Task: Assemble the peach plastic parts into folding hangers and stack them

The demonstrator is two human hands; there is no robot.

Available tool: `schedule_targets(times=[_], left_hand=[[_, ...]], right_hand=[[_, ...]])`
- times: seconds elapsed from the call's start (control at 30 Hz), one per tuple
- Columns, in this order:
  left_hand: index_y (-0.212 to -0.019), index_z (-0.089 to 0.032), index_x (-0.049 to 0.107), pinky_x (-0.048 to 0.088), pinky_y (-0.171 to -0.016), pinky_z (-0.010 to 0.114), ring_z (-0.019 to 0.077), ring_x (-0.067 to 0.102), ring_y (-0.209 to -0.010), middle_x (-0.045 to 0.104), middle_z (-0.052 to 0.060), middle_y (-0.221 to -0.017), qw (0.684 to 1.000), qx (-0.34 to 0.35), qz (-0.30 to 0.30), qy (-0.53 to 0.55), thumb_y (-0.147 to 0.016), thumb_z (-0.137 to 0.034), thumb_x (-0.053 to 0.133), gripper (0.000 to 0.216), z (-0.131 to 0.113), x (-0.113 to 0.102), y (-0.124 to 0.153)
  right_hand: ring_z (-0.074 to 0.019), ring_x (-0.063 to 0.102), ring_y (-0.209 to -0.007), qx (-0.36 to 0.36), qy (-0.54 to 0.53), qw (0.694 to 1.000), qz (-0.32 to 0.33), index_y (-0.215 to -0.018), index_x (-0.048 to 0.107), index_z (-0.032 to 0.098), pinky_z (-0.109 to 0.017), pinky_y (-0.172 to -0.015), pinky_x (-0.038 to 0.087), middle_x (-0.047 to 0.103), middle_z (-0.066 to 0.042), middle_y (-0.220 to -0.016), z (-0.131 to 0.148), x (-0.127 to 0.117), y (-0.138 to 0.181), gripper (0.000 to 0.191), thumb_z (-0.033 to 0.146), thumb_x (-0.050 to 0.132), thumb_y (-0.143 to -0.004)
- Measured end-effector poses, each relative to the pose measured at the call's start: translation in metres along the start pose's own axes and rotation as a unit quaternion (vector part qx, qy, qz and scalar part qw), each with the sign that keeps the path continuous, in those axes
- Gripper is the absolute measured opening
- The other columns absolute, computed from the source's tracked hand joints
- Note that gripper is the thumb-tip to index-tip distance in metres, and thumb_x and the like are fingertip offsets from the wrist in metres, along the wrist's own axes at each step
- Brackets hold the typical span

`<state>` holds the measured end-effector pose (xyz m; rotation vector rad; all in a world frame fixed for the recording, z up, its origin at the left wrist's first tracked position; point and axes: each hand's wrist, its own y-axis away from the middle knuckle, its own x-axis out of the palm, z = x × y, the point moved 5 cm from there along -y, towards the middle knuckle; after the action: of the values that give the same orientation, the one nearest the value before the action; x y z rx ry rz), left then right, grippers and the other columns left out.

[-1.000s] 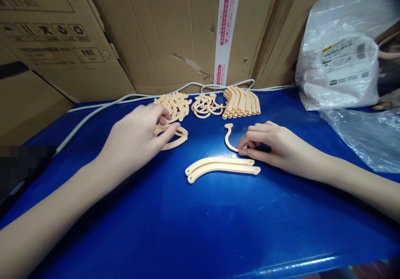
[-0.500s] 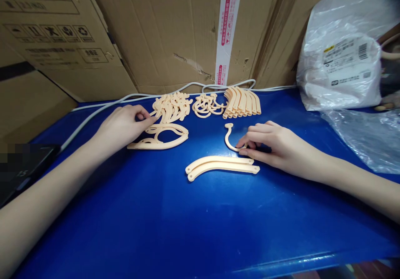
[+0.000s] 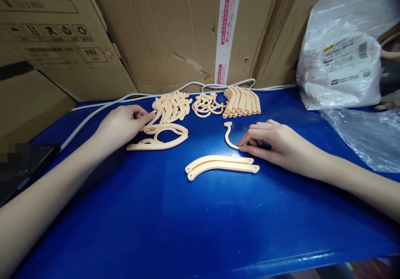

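Note:
My right hand (image 3: 265,141) is closed, thumb and index fingertip pinching the end of a cream plastic hook (image 3: 229,135) that lies on the blue table. Two long curved cream arms (image 3: 221,165) lie side by side just in front of it. At the left, the closed fingers of my left hand (image 3: 125,120) pinch a small curved cream piece at the edge of a pile of small curved pieces (image 3: 171,106); the fingers partly hide it. Just below that hand lies a joined cream hanger-shaped frame (image 3: 159,145) with a loop inside.
Behind are a heap of hooks (image 3: 206,105) and a neat row of curved arms (image 3: 243,102). A white cable (image 3: 118,102) runs along cardboard boxes (image 3: 175,33). A plastic bag (image 3: 340,70) stands at the right, a dark device (image 3: 28,166) at the left.
My left hand has drawn slightly left, away from the pile. My right fingers have shifted a little at the hook's end; the hook has barely moved.

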<state>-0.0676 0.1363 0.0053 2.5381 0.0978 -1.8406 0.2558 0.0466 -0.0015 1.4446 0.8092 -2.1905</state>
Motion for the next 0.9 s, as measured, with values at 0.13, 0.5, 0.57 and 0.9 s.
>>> schedule_targets(times=[0.13, 0.5, 0.57, 0.9], left_hand=[[-0.082, -0.021, 0.066, 0.024, -0.056, 0.029, 0.0155, 0.043, -0.058, 0.054, -0.002, -0.062, 1.0, 0.0, 0.009, 0.004, -0.084, -0.057, 0.058, 0.037, 0.0, 0.003, 0.0], [-0.086, -0.018, 0.062, 0.023, -0.056, 0.028, 0.0133, 0.037, -0.056, 0.048, -0.004, -0.061, 0.996, 0.033, -0.064, 0.055, -0.088, -0.044, 0.051, 0.028, -0.017, -0.006, 0.012], [-0.085, -0.019, 0.062, 0.025, -0.056, 0.028, 0.0127, 0.037, -0.055, 0.049, -0.004, -0.063, 0.994, 0.06, -0.054, 0.078, -0.087, -0.048, 0.049, 0.031, -0.032, -0.004, 0.024], [-0.066, -0.024, 0.059, 0.036, -0.068, 0.037, 0.0226, 0.057, -0.075, 0.063, 0.002, -0.072, 0.958, 0.282, 0.016, 0.041, -0.086, -0.051, 0.053, 0.034, -0.082, 0.022, 0.077]], right_hand=[[-0.0132, 0.055, -0.069, 0.002, 0.002, 1.0, 0.003, -0.093, 0.067, 0.021, -0.03, -0.072, 0.035, 0.062, 0.003, -0.074, 0.0, 0.001, 0.0, 0.013, 0.03, 0.058, -0.098], [-0.0139, 0.056, -0.069, 0.009, 0.0, 1.0, 0.005, -0.092, 0.067, 0.022, -0.031, -0.072, 0.035, 0.062, 0.003, -0.073, -0.002, 0.0, 0.0, 0.014, 0.031, 0.058, -0.097], [-0.0143, 0.056, -0.069, 0.012, 0.001, 1.0, 0.004, -0.091, 0.067, 0.022, -0.031, -0.072, 0.035, 0.062, 0.003, -0.073, -0.003, 0.0, 0.0, 0.014, 0.032, 0.058, -0.097], [-0.0152, 0.056, -0.07, 0.028, 0.001, 0.999, 0.017, -0.09, 0.066, 0.022, -0.032, -0.074, 0.036, 0.063, 0.002, -0.074, -0.004, 0.001, -0.002, 0.016, 0.033, 0.057, -0.098]])
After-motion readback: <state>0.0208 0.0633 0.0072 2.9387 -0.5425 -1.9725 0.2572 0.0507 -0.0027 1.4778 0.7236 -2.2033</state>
